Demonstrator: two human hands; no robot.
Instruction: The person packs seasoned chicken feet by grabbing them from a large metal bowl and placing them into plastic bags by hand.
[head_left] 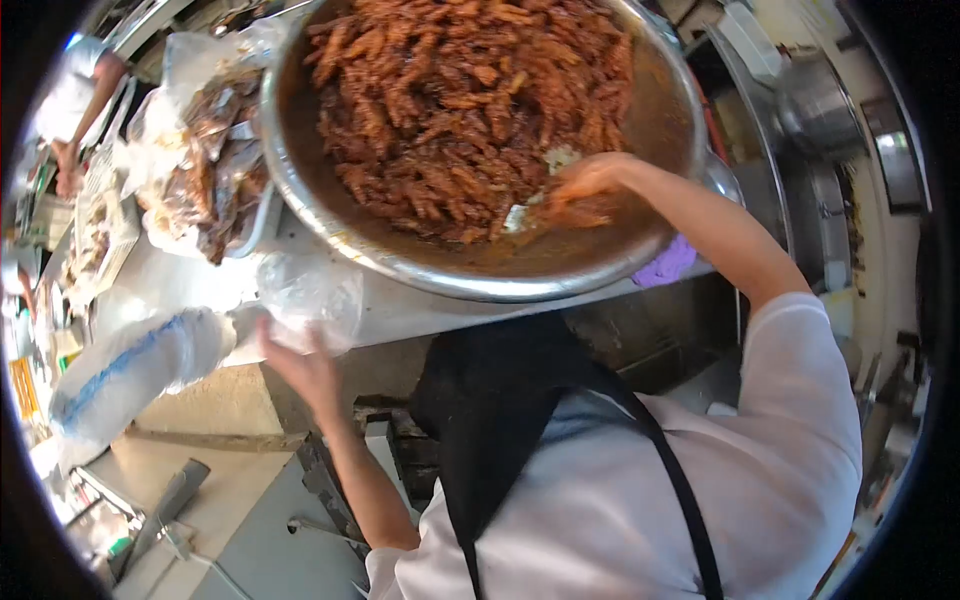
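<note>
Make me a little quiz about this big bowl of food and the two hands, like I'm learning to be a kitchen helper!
1. Pick one. Where is the right hand?
A) Inside the big metal bowl
B) In an apron pocket
C) Flat on the floor
2. True or false? The left hand is outside the bowl, near a clear plastic bag.
3. Fill in the color. The crumpled thing by the lower right edge of the bowl is ____.

Key: 1. A; 2. true; 3. purple
</note>
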